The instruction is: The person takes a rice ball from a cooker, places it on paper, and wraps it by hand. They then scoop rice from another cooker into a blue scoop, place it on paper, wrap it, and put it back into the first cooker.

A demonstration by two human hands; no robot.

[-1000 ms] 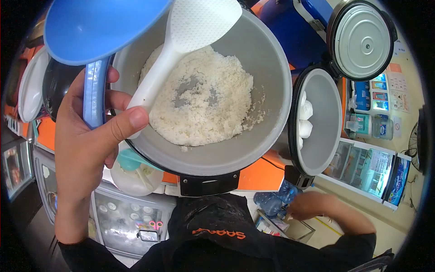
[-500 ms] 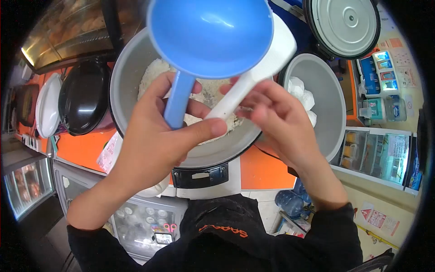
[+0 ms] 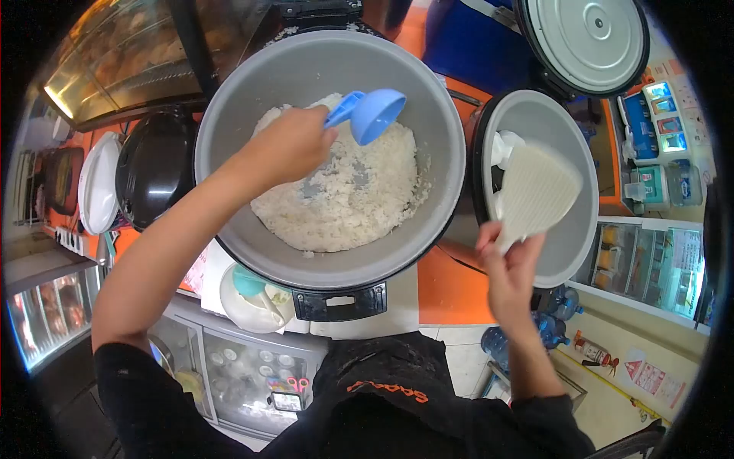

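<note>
My left hand point(image 3: 302, 144) is closed round the handle of a blue scoop point(image 3: 376, 115), held over the large rice cooker pot point(image 3: 229, 206). Cooked rice point(image 3: 336, 218) covers much of the pot's floor, with patches of bare metal showing in the middle. On the right, my right hand point(image 3: 511, 260) grips a white rice paddle point(image 3: 537, 187) by its handle, the ribbed blade pointing up. The paddle is in front of a second grey pot point(image 3: 569, 252), which has white bundles point(image 3: 505, 149) inside, partly hidden by the blade.
A white bowl point(image 3: 252, 317) with a teal utensil stands below the big pot at the left. A black lidded pot point(image 3: 155, 168) is farther left. The second pot's round lid point(image 3: 592, 30) stands raised at the upper right. Orange counter point(image 3: 451, 291) shows between the pots.
My hands have moved apart. The scoop, earlier held close to the camera with the paddle's handle in my left hand, is now lower over the rice; the paddle has gone right in my right hand.
</note>
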